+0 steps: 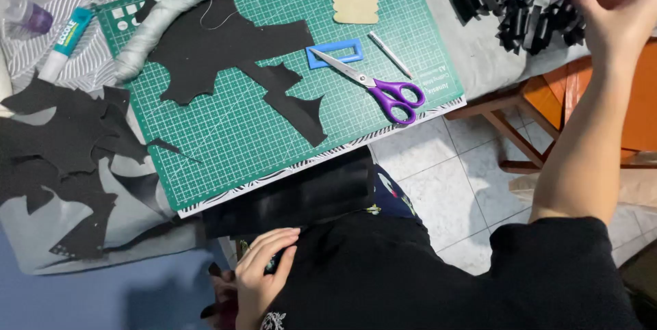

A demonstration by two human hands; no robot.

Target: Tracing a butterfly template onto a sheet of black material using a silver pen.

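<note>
Right hand (611, 3) is up at the far right, arm stretched out, fingers pinched on the edge of a cluster of black pleated paper pieces (520, 2) lying on the grey cloth (472, 49). Fingertips are partly out of frame, but the grip on the black material is visible.

Left hand (260, 282) is low, near the body, fingers loosely curled and resting on black fabric (369, 268) in the lap. It touches the fabric; can't tell if it actually grips anything.

Green cutting mat (233, 132) sits in the middle of the table. On it:
- purple-handled scissors (373, 84), blades shut, near the mat's right edge
- blue rectangular frame piece (335, 53), just under the scissor tips
- white pen (390, 54), beside the scissors
- tan scalloped card piece (355, 1) at the top edge
- irregular black offcuts (226, 46) across the centre
- grey stuffed fabric tube (185, 2), curving along the upper left

More black scraps (61, 145) lie left of the mat. Glue stick (61, 43) sits at upper left. Wooden stool (547, 104) stands below the right arm on the tiled floor (438, 186).
</note>
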